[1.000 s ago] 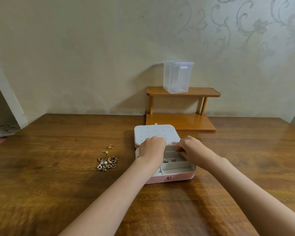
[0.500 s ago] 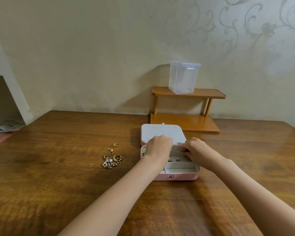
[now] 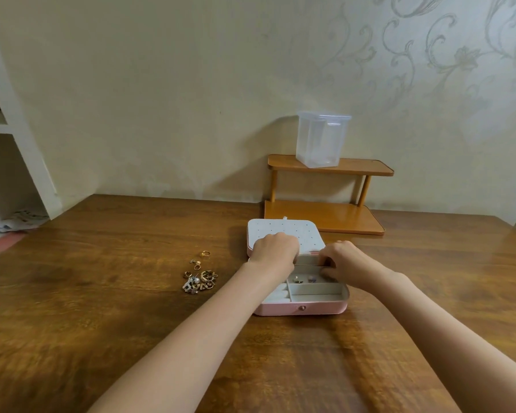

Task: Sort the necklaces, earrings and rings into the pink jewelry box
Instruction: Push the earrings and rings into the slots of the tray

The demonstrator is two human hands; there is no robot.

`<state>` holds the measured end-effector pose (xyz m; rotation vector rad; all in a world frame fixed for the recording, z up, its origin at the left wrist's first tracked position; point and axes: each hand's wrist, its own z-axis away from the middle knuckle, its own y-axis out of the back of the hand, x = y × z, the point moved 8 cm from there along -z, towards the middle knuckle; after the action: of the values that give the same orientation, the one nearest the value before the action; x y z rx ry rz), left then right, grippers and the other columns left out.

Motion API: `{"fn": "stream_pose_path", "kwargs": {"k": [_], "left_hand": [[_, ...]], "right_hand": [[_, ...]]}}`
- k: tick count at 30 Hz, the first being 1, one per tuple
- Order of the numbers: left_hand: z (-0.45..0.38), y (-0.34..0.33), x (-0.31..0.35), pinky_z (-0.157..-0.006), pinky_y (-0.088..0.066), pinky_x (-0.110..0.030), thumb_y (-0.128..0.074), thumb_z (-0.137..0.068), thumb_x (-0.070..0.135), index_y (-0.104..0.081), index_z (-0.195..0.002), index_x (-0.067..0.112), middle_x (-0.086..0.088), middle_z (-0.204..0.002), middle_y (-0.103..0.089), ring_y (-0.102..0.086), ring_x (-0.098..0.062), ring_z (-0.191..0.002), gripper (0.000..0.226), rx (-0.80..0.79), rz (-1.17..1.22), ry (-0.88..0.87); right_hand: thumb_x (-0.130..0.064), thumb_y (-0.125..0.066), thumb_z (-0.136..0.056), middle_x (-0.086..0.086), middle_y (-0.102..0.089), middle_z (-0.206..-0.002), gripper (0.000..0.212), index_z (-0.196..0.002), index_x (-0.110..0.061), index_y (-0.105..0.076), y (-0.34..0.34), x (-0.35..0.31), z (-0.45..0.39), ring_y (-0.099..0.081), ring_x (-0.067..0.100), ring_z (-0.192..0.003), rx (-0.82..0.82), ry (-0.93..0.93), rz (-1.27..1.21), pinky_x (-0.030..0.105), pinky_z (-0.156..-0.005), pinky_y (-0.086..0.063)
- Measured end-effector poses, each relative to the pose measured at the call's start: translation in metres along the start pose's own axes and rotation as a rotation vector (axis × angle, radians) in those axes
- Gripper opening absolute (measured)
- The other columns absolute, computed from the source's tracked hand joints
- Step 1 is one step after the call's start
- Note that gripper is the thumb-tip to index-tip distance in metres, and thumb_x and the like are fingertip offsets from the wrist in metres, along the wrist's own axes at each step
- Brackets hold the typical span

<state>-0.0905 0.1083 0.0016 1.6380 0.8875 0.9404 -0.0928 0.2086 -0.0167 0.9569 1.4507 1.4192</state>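
Observation:
The pink jewelry box (image 3: 301, 308) lies open on the wooden table, its lid folded back with a white perforated earring panel (image 3: 283, 228) facing up. My left hand (image 3: 276, 248) is curled over the near edge of that panel, at the hinge. My right hand (image 3: 344, 260) pinches at the back right edge of the tray with curled fingers; what lies under the fingertips is hidden. A few small pieces (image 3: 303, 278) sit in a back compartment. A loose pile of rings and earrings (image 3: 200, 280) lies left of the box, with a gold ring (image 3: 205, 253) just beyond it.
A low two-tier wooden shelf (image 3: 325, 216) stands against the wall right behind the box, with a clear plastic container (image 3: 322, 140) on its top tier. White shelving (image 3: 18, 138) with papers sits past the table's left edge.
Both hands stay at the box's hinge. My right fingertips have crept slightly towards the back edge. The view has shifted a little, so everything sits further right.

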Motion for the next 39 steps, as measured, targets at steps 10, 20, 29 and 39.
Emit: {"fn": "stream_pose_path", "kwargs": {"k": [10,20,29,39], "left_hand": [[0.052,0.044,-0.136,-0.095,-0.046,-0.032,-0.053,-0.091,0.009,-0.072,-0.100,0.017,-0.001,-0.111,-0.068,-0.058,-0.017,-0.107,0.022,0.130,0.215,0.330],[0.080,0.020,-0.190,-0.093,-0.043,-0.029,-0.055,-0.091,0.013,-0.065,-0.115,0.016,-0.002,-0.117,-0.065,-0.057,-0.018,-0.110,0.026,0.043,0.229,0.423],[0.082,0.014,-0.184,-0.088,-0.046,-0.027,-0.056,-0.091,0.013,-0.065,-0.114,0.017,-0.002,-0.114,-0.065,-0.060,-0.016,-0.103,0.026,0.063,0.206,0.377],[0.098,0.015,-0.174,-0.064,-0.037,-0.013,-0.065,-0.085,0.023,-0.069,-0.104,0.022,0.008,-0.094,-0.059,-0.052,-0.006,-0.081,0.019,0.091,0.235,0.306]], "right_hand": [[-0.007,-0.053,-0.090,0.003,-0.071,-0.091,0.019,-0.094,-0.005,-0.071,0.040,-0.091,-0.036,-0.065,0.020,-0.085,0.247,0.166,-0.188,0.016,-0.068,-0.046],[-0.010,-0.053,-0.092,0.010,-0.061,-0.118,0.031,-0.122,-0.013,-0.059,-0.018,-0.183,-0.109,-0.058,0.025,-0.106,0.067,0.254,-0.166,0.031,-0.086,-0.047],[-0.009,-0.052,-0.091,0.011,-0.063,-0.105,0.019,-0.106,-0.009,-0.064,-0.023,-0.182,-0.115,-0.061,0.026,-0.093,0.093,0.271,-0.052,0.034,-0.078,-0.053],[-0.018,-0.066,-0.084,0.003,-0.068,-0.088,0.016,-0.095,-0.008,-0.072,-0.003,-0.178,-0.082,-0.057,0.010,-0.075,0.035,0.342,-0.301,0.013,-0.065,-0.045]]}}
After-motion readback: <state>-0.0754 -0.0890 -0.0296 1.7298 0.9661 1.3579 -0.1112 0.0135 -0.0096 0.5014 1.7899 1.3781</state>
